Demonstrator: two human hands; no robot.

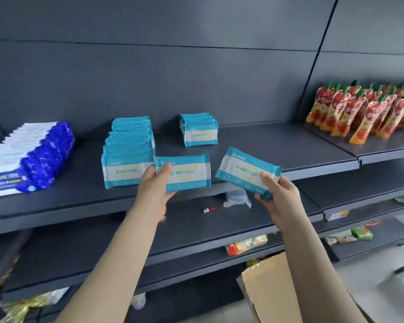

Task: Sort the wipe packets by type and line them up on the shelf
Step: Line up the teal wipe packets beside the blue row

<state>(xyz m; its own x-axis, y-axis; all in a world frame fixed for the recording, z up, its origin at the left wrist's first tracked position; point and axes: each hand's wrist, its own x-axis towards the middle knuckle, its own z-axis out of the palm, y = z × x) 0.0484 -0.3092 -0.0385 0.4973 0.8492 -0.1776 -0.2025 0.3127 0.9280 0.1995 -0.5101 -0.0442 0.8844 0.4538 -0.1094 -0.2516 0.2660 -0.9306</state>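
1. Left hand (158, 183) has its fingers clamped on a teal-and-white soft plastic wipe packet (187, 173), long axis level.
2. Right hand (278, 194) has its fingers clamped on a matching second packet (245, 171), tilted.
3. The short teal packet row (198, 131) on the dark metal shelf (289, 148) lies at 12 o'clock from the left packet, so that hand looks nearer.

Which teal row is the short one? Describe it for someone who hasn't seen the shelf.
Find the dark shelf with blue-and-white packets at its left end and red pouches to its right. Between them stand two teal rows. The short row is the right-hand one, set back near the rear panel, holding far fewer packets than the long row.
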